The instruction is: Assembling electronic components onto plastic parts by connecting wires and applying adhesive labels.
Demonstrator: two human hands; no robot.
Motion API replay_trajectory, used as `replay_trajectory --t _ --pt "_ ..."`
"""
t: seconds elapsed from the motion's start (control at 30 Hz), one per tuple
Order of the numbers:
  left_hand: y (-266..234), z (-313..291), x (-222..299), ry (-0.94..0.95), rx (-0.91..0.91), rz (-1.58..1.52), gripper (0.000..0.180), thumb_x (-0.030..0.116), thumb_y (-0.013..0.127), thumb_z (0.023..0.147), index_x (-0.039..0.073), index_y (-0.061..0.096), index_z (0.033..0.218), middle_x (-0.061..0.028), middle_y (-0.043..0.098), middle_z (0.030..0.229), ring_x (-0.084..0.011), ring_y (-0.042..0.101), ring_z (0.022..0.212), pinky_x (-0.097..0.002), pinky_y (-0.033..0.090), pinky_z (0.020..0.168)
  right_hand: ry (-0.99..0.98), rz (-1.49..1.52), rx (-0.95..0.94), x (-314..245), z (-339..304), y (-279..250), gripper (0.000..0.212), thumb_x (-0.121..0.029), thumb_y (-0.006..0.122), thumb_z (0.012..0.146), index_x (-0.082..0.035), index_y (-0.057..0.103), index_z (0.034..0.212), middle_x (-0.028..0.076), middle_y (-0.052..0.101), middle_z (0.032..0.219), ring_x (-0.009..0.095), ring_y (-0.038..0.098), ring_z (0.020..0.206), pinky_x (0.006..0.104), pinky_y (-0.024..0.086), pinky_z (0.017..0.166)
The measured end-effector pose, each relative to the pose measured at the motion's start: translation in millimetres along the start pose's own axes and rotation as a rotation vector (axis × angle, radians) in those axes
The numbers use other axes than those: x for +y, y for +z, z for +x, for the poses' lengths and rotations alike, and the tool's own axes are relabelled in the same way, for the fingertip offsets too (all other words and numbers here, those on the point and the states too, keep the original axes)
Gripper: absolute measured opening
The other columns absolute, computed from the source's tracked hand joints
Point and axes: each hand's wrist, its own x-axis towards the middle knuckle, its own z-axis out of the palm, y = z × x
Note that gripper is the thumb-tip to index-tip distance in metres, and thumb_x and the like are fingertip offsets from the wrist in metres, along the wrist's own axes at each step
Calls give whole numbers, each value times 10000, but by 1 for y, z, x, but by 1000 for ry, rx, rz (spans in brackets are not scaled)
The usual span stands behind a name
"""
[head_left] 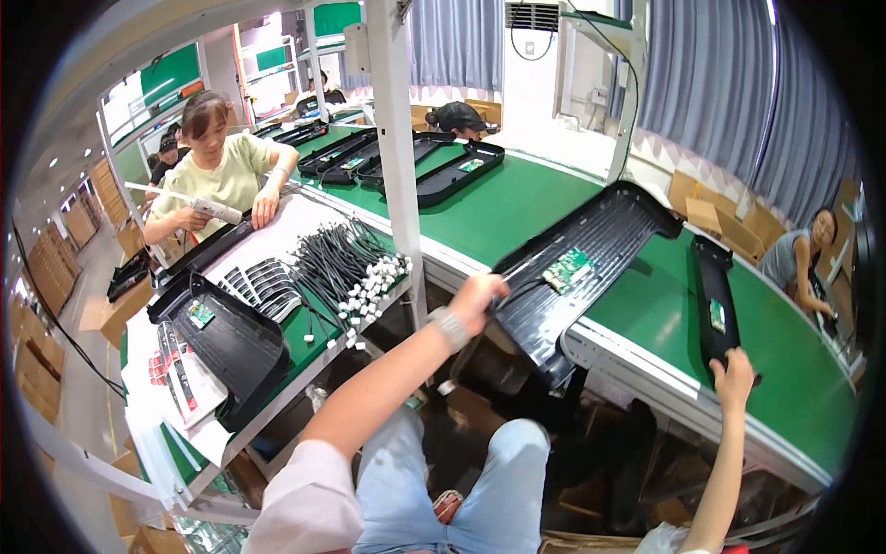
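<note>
My left hand (478, 303) is closed on the near left edge of a long black plastic housing (600, 231). This housing is tilted, partly over the green belt and partly past its near edge. Inside it lies a green circuit board (568, 270) with pale connectors. Farther right, my right hand (734, 377) grips the near end of a second black housing (711, 286) at the belt. That one appears narrow from here and also carries a small green board (717, 316).
More black housings (461, 175) sit along the green conveyor belt (535, 198). At left, a side table bears bundled black cables (337, 263) with white connectors and another housing (221, 342). A co-worker (221, 175) there holds a glue gun (217, 210). A white post (401, 148) stands between.
</note>
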Motion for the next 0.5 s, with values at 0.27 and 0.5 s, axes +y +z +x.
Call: replay_trajectory --t 0.27,0.5 --pt "77 145 -62 551 110 653 522 342 525 949 -68 478 1270 -305 513 1285 -393 479 1269 -623 372 1025 -18 -161 -146 -36 28 -25 326 -95 755 736 -14 598 1010 169 566 995 360 582 919 422 466 807" --pt "29 75 -61 700 205 1464 609 427 503 955 -47 468 1337 -250 391 1449 -362 291 1421 -610 258 1102 -329 474 -91 -290 191 11 301 -105 680 811 -74 599 1098 101 614 953 278 647 798 368 503 687"
